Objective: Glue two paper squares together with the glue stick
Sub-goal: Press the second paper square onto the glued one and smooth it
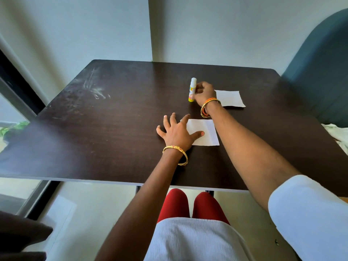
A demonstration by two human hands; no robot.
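A: Nearest me, the left hand (176, 132) lies flat on the table (94, 113) with fingers spread wide and the thumb pressing the near square (204, 133). It holds nothing; it only pins the paper.

B: And the right hand (204, 92)?

A: Its fingers are curled around the glue stick (192, 89), which stands upright on its yellow base. The white cap looks to be on. The far square (230, 98) lies just beside that hand, well apart from the near one.

B: Step in hand?

A: Picking up the stick, I judge. No glue is applied yet.

B: Next move?

A: Lift the stick, remove the cap, which probably needs the left hand, then rub glue on the near square.
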